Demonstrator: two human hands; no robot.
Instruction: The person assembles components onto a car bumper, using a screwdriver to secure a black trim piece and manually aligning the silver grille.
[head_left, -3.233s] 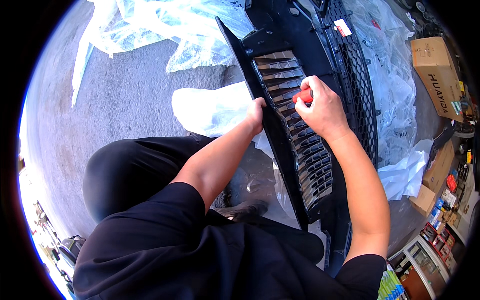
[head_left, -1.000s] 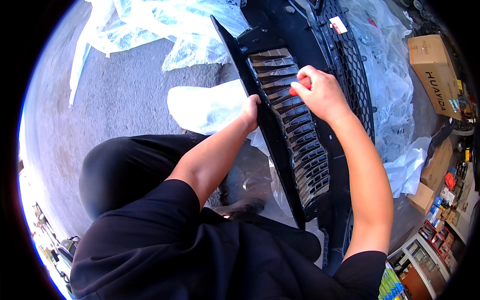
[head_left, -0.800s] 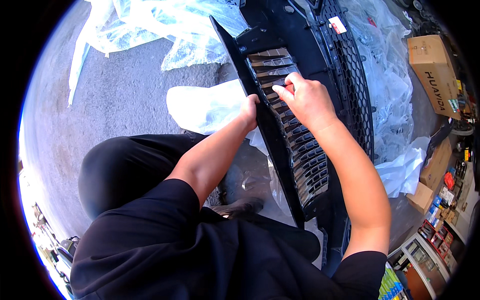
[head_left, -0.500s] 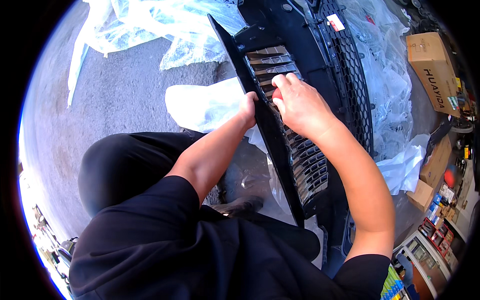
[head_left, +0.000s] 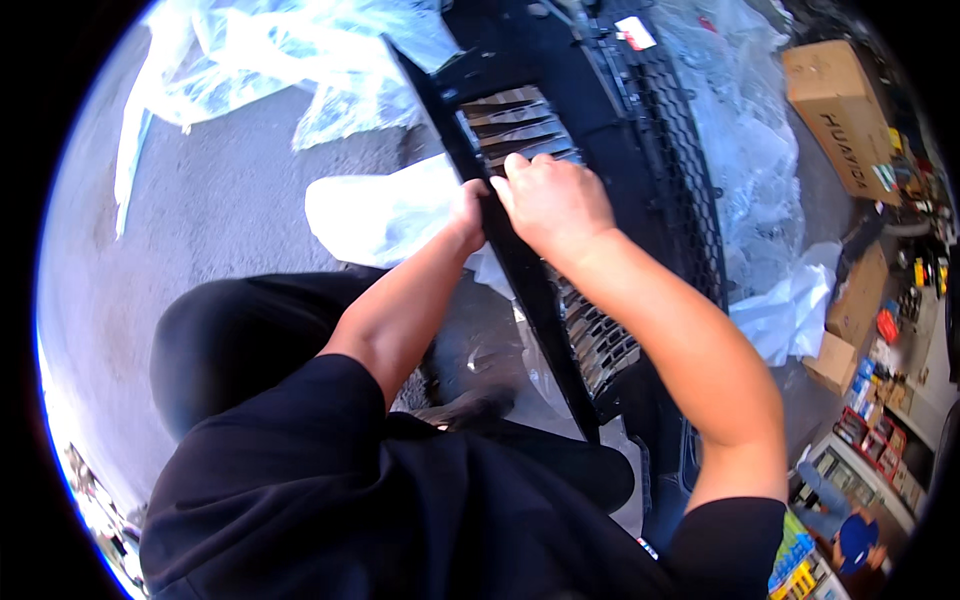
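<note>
A large black car bumper (head_left: 625,165) stands in front of me, its long narrow edge tilted toward my body. Set into it is a grille insert with shiny slats (head_left: 515,125), and beyond that runs a honeycomb mesh (head_left: 690,170). My left hand (head_left: 470,212) grips the bumper's near edge, its fingers partly hidden behind it. Right beside it, over the insert, my right hand (head_left: 555,205) is closed with fingers curled in. Whatever it holds is hidden under the fingers; a red piece showed there earlier.
Clear plastic wrap lies at the far left (head_left: 260,60) and along the right side (head_left: 750,150). A white foam sheet (head_left: 370,210) is left of the bumper. Cardboard boxes (head_left: 835,115) stand at right. A person in a blue cap (head_left: 857,540) is at lower right.
My right hand has moved left along the insert, closer to the near edge and my left hand. The red piece no longer shows. The whole view has shifted slightly.
</note>
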